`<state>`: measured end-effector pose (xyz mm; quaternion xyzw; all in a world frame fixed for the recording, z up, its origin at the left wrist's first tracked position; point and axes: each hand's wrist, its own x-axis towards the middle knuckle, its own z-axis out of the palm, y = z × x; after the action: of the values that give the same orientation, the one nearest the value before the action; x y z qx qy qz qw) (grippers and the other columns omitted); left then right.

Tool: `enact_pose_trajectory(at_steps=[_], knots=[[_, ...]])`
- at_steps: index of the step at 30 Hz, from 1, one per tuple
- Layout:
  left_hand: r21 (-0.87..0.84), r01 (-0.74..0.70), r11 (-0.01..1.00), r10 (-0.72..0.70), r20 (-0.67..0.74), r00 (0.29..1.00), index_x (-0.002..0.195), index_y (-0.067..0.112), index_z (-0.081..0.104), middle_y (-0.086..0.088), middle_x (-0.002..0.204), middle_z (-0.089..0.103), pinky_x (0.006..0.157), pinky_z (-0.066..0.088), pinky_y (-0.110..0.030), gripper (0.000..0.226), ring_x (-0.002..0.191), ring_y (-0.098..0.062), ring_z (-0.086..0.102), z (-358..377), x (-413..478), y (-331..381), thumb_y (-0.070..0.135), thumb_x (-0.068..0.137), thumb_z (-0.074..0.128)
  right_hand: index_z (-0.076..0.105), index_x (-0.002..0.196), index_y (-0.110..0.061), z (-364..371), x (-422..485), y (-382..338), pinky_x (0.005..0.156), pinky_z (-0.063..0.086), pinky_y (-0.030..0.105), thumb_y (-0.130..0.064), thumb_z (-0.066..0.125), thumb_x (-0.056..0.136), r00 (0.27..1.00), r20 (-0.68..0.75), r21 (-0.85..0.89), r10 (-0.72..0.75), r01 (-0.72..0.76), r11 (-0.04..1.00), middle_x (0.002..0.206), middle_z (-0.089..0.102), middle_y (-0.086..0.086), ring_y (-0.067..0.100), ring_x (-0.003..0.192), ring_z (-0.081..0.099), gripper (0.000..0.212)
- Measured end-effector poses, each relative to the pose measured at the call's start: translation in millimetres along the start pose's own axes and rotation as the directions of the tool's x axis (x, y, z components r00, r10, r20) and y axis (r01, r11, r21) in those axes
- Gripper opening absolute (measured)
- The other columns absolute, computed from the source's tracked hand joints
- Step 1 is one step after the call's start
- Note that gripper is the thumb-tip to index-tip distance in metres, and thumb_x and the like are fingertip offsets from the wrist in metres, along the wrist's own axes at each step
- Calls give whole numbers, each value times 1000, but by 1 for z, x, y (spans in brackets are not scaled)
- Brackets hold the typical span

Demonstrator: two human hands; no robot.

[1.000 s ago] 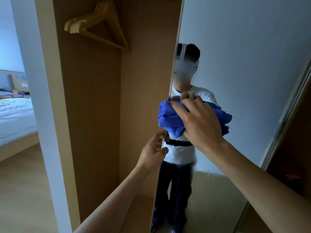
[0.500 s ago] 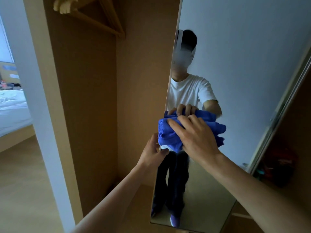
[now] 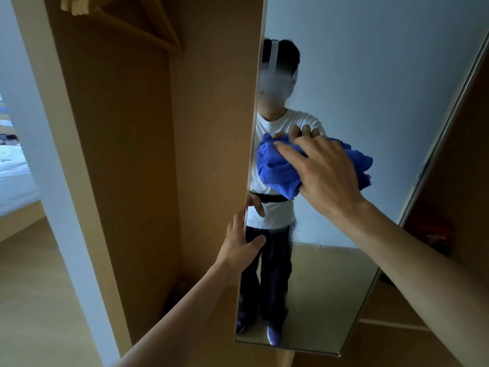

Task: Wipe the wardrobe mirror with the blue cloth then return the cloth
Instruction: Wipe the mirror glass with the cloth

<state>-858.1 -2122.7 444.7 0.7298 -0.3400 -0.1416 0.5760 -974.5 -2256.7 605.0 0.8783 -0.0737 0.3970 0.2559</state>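
- Wiping is the step in hand: the right hand [image 3: 325, 170] lies with its fingers spread and nearly straight on the bunched-up blue cloth [image 3: 275, 170]. It presses the cloth flat on the glass of the tall wardrobe mirror [image 3: 370, 75].
- The blue cloth sits under the right palm, near the mirror's left edge, and sticks out on both sides of the hand.
- The left hand [image 3: 238, 245], lower down and to the left of the right hand, grips the mirror's edge. Its thumb lies on the glass and its fingers curl round the back. It looks as if it holds the mirror steady.
- Next, by the look of it, the right hand should slide the cloth over the bare glass above, beside and below it. It should push gently so the mirror does not swing.
- A smudgy patch [image 3: 297, 234] shows on the glass just below the right wrist and may need a rub.
- Giving the cloth back comes after that, and the place it goes back to is not in view.
- The left fingers are hidden behind the mirror's edge, and the middle of the cloth is hidden under the right palm.
- The mirror's top is cut off, and so is the pale wooden hanger [image 3: 158, 30] high above the left hand.
- Dark things beyond the right arm, with a blur of red [image 3: 436, 234], are too dim to name.
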Motion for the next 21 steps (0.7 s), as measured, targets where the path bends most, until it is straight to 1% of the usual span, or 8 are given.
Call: enact_pose_trajectory(at_steps=[5, 8, 11, 13, 17, 18, 19, 21], knots=[[66, -14, 998, 18, -62, 998, 152, 30, 29, 4, 148, 42, 108, 45, -46, 72, 131, -17, 45, 7, 2, -5, 29, 91, 68, 57, 132, -17, 17, -24, -8, 82, 42, 46, -13, 58, 85, 999, 10, -8, -37, 38, 999, 114, 62, 11, 34, 94, 56, 47], [91, -5, 996, 14, -100, 995, 151, 26, 30, 4, 147, 42, 98, 42, -36, 71, 122, -12, 45, 12, 3, -4, 33, 92, 68, 57, 130, -17, 30, -43, -14, 82, 44, 45, -9, 58, 81, 998, 36, 10, -55, 55, 998, 114, 62, 10, 31, 92, 55, 50], [103, -11, 995, 24, -124, 992, 149, 26, 31, 5, 146, 41, 93, 38, -32, 69, 116, -7, 42, 17, 4, -3, 33, 91, 68, 58, 129, -17, 38, -59, -19, 81, 45, 45, -9, 56, 78, 994, 72, 34, -76, 74, 997, 110, 62, 9, 31, 90, 54, 51], [115, 12, 993, 5, -142, 990, 148, 26, 31, 5, 144, 42, 89, 39, -31, 69, 113, -8, 44, 19, 4, -2, 35, 90, 69, 57, 128, -18, 41, -65, -20, 81, 45, 44, -9, 61, 77, 992, 92, 46, -88, 84, 995, 107, 62, 8, 30, 90, 54, 52], [101, 28, 994, -12, -159, 987, 149, 32, 28, 9, 141, 39, 77, 38, -19, 74, 116, -9, 45, 23, 1, 4, 41, 87, 68, 58, 126, -19, 37, -65, -16, 79, 44, 43, -7, 64, 78, 985, 113, 76, -129, 121, 990, 102, 61, 6, 29, 88, 54, 50], [89, 14, 996, 1, -163, 987, 149, 34, 28, 11, 142, 38, 81, 38, -19, 75, 120, -7, 43, 25, -1, 7, 41, 85, 67, 58, 126, -20, 34, -63, -13, 79, 43, 43, -7, 64, 78, 984, 119, 87, -131, 121, 989, 102, 61, 6, 29, 89, 53, 50], [77, -8, 997, 21, -169, 985, 150, 36, 27, 12, 145, 37, 89, 38, -22, 77, 126, -5, 39, 27, -2, 11, 41, 83, 65, 57, 128, -20, 30, -61, -9, 80, 42, 42, -8, 63, 78, 984, 126, 95, -123, 112, 989, 103, 61, 6, 28, 89, 53, 52], [75, -47, 996, 61, -199, 978, 150, 34, 28, 11, 150, 37, 106, 39, -34, 79, 139, -8, 34, 30, -4, 19, 38, 80, 63, 55, 131, -21, 22, -56, 4, 80, 41, 43, -8, 62, 77, 987, 132, 94, -89, 77, 993, 108, 60, 8, 29, 92, 52, 56]])
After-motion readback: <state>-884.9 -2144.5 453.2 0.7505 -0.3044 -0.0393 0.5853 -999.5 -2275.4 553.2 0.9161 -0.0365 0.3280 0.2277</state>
